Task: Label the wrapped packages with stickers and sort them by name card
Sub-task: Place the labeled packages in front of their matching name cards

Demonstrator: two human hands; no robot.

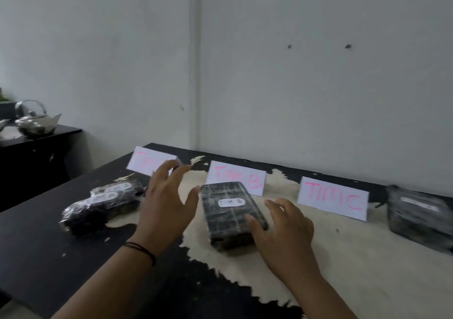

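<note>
Left of the TIM B package (231, 214) lie two wrapped packages (103, 204) by the first name card (149, 163). The left hand (166, 204) hovers beside the TIM B package, fingers spread, holding nothing. The right hand (284, 230) touches its right edge, fingers relaxed. Farther right stand the TIM C card (333, 198) and another package (419, 217).

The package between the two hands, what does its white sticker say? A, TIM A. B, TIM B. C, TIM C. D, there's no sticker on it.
B: the white sticker on top of the black wrapped package reads TIM B, and the package lies right in front of the TIM B name card.
</note>
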